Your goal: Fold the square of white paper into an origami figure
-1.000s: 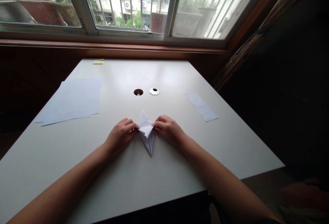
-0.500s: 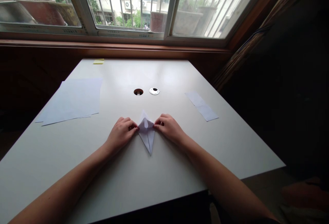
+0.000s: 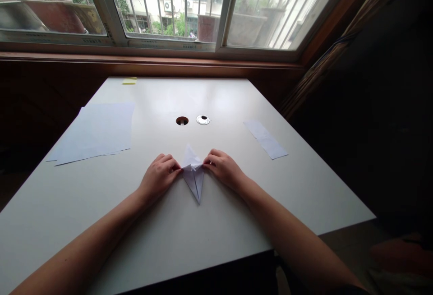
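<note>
A folded white paper figure (image 3: 194, 174) lies on the white table (image 3: 189, 236), its long point aimed toward me and a smaller flap rising at the far side. My left hand (image 3: 158, 177) is curled, its fingertips pinching the figure's left corner. My right hand (image 3: 223, 168) is curled the same way, pinching the right corner. Both hands rest on the tabletop on either side of the paper.
A stack of white sheets (image 3: 94, 131) lies at the left. A narrow paper strip (image 3: 265, 139) lies at the right. A cable hole (image 3: 181, 121) and its round cap (image 3: 203, 120) sit beyond the figure. A yellow sticky note (image 3: 129, 80) is near the window sill.
The upper flap of the paper figure has been pressed down and flattened between my fingertips. Both hands stayed almost in place, shifting slightly toward the far side.
</note>
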The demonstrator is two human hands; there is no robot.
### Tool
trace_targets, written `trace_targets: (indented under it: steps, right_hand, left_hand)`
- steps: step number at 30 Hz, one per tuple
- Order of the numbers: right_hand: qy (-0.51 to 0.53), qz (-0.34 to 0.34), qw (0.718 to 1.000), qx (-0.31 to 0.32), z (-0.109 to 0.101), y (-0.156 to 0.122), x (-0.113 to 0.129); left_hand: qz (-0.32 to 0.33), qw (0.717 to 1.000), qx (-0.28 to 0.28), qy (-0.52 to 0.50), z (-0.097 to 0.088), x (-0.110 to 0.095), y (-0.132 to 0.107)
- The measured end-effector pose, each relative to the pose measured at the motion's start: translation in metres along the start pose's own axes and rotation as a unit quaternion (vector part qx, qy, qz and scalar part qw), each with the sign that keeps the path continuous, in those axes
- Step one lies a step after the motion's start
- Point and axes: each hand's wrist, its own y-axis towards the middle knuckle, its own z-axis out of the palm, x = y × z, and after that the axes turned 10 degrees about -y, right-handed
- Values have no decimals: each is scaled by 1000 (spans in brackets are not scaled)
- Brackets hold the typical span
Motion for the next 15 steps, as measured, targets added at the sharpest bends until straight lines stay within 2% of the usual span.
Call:
trace_targets:
  steps: [5, 9, 12, 15]
  right_hand:
    - [-23, -42, 999, -11, 1, 0, -7]
    - [-39, -83, 996, -20, 1, -1, -7]
    - [-37, -105, 993, -24, 2, 0, -2]
    - [-11, -103, 994, -25, 5, 0, 3]
  left_hand:
    - [38, 999, 4, 29, 1, 3, 1]
    - [81, 997, 2, -3, 2, 6, 2]
    - [111, 993, 23, -37, 4, 7, 2]
    - [112, 992, 38, -51, 4, 8, 1]
